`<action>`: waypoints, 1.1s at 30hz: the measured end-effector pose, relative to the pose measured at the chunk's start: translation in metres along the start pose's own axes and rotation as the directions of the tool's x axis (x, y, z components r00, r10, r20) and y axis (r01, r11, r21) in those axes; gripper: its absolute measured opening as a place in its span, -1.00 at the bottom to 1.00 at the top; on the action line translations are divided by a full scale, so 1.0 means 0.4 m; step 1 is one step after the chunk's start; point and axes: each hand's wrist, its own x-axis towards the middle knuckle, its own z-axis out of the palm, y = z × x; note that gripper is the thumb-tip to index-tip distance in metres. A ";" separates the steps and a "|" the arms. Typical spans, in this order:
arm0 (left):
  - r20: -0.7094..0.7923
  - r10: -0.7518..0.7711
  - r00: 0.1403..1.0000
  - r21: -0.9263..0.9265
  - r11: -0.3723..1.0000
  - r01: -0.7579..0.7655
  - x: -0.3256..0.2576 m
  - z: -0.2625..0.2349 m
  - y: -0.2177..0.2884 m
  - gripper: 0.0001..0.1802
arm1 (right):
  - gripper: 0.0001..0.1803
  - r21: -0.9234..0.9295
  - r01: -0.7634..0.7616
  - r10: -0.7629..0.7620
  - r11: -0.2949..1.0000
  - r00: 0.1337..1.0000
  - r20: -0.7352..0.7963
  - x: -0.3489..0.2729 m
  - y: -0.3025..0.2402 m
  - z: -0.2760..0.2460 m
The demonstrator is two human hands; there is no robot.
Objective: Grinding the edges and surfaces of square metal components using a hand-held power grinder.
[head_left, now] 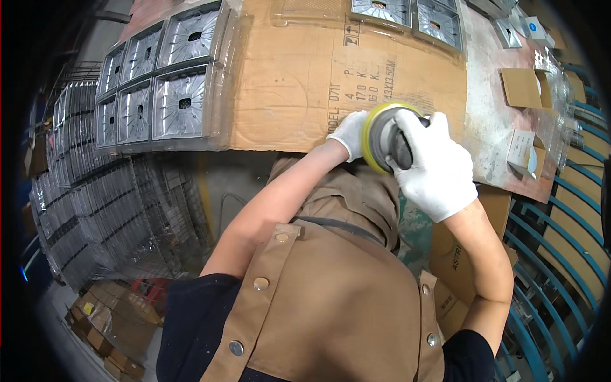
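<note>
Both my hands wear white gloves and are together at the near edge of the work table. Between them a round grey thing with a yellow-green rim and a dark middle (377,137) is held tilted on its edge. My right hand (439,167) grips its dark middle part, thumb and fingers wrapped around it. At the rim's left side my left hand (349,134) is closed against it, with part of its fingers hidden behind the disc. What kind of thing it is, I cannot make out.
Flat brown cardboard (286,83) covers the table. Clear trays of square silver parts (180,102) stand at the left, and another tray (438,25) lies at the back. Small open boxes (523,88) sit at the right, beside blue curved rails (547,254). Stacked clear trays (95,210) stand at far left.
</note>
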 end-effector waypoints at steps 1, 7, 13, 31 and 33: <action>0.016 -0.035 0.999 0.007 0.999 0.035 -0.005 0.014 -0.007 -0.76 | -0.31 -0.004 -0.065 0.065 0.998 0.998 0.021 0.005 -0.001 -0.011; 0.084 -0.230 0.969 -0.312 0.918 0.245 0.007 -0.009 0.032 -0.68 | -0.41 -0.005 -0.138 0.129 0.990 0.940 -0.316 -0.006 0.204 0.007; 0.069 -0.077 0.995 -0.196 0.977 0.090 -0.024 0.076 -0.105 -0.67 | -0.41 0.071 -0.035 0.036 0.997 0.999 -0.009 0.003 -0.016 -0.017; 0.168 -0.147 0.975 -0.366 0.909 0.200 -0.001 0.036 -0.035 -0.63 | -0.55 0.140 -0.113 0.110 0.984 0.993 0.030 0.017 0.067 -0.045; 0.237 -0.274 0.932 -0.658 0.661 0.361 -0.005 0.030 -0.014 -0.71 | -0.50 0.139 -0.218 0.225 0.966 0.974 -0.035 0.002 0.133 -0.061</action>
